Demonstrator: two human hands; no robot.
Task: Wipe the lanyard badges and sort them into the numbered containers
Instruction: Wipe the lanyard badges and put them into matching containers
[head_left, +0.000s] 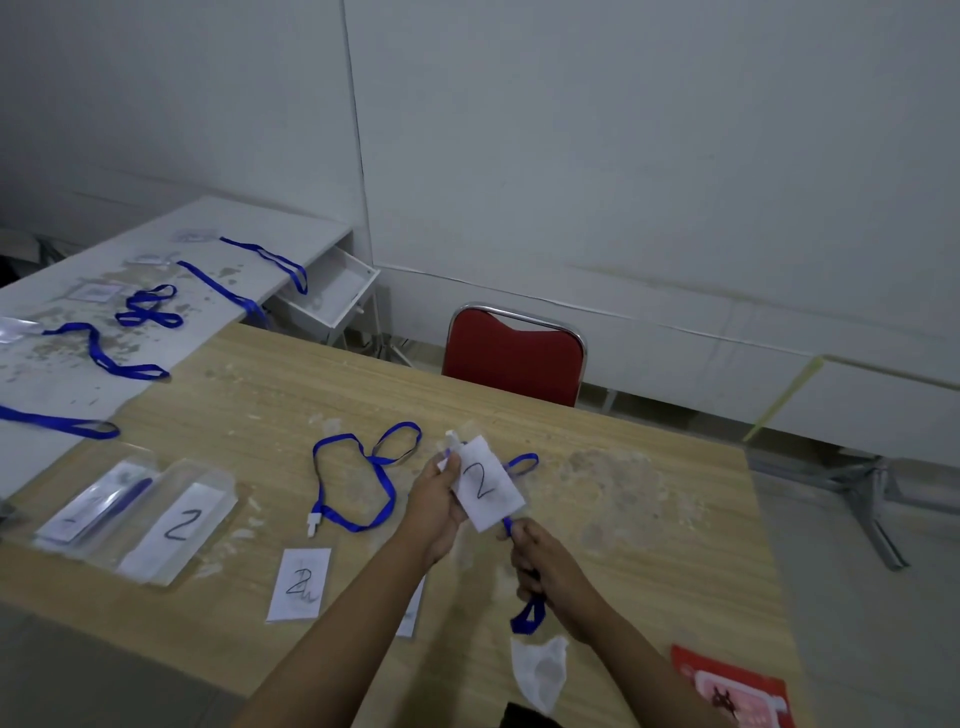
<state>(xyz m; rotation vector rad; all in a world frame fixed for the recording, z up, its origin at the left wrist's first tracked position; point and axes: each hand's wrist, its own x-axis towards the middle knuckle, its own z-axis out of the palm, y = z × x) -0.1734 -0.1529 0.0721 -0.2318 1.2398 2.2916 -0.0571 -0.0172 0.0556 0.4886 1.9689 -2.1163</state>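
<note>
My left hand (435, 506) pinches a clear badge holder with a white card marked 2 (485, 483), lifted above the wooden table (260, 410). My right hand (545, 564) grips that badge's blue lanyard strap (529, 616), whose loop hangs below my fist. A white wipe (540, 670) lies near the table's front edge. Two clear containers sit at the left: one labelled 1 (96, 506) with a blue lanyard inside, one labelled 2 (179, 525). A loose card marked 2 (300, 584) lies in front, and another blue lanyard (363, 478) lies in the middle.
Several blue lanyards (140, 306) and badge holders lie on the white table (218, 218) at the back left. A red chair (514, 358) stands behind the wooden table. A red packet (732, 691) lies at the front right corner. An open white drawer (337, 291) juts out.
</note>
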